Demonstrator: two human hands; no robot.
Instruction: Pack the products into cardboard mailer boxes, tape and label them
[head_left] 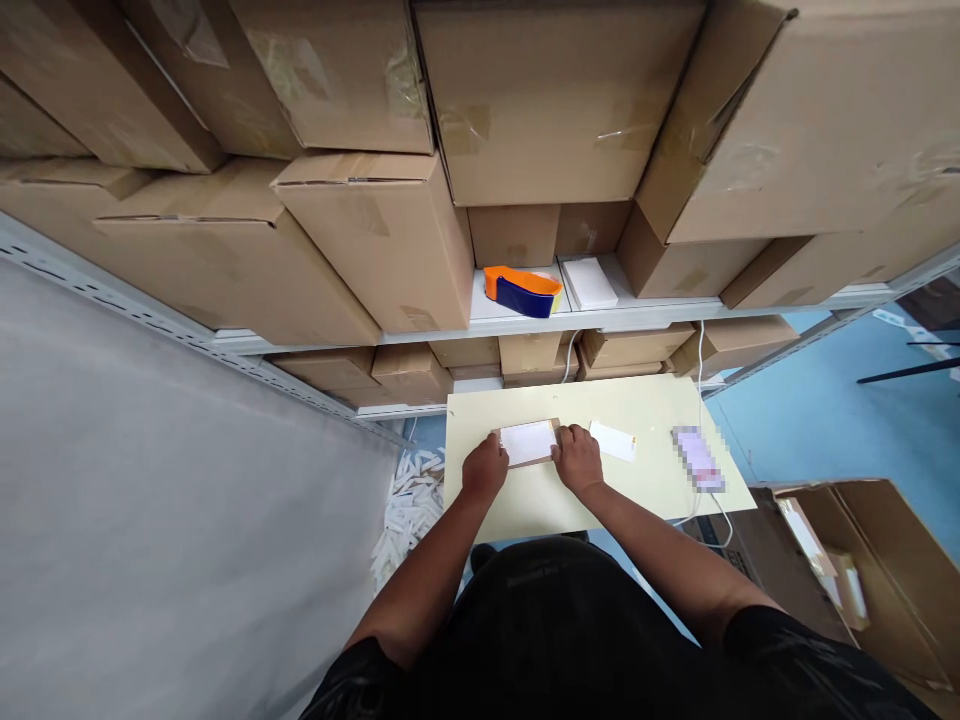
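A small flat brown package with a white label [527,443] lies on the pale yellow tabletop [540,510]. At its left end, my left hand [486,468] is closed with the thumb on the edge. My right hand [579,460] grips the opposite end, its fingers curled over the corner. Just beyond the right hand rests a white slip with a small orange mark [615,441], flat on the table. The undersides of the package and my fingertips are hidden.
A phone [697,458] with a cable sits at the table's right. Cardboard boxes [555,110] fill the shelves ahead, with an orange and blue tape dispenser [523,291] and a white stack [589,283]. White scraps [409,515] cover the floor left; an open carton [885,560] stands right.
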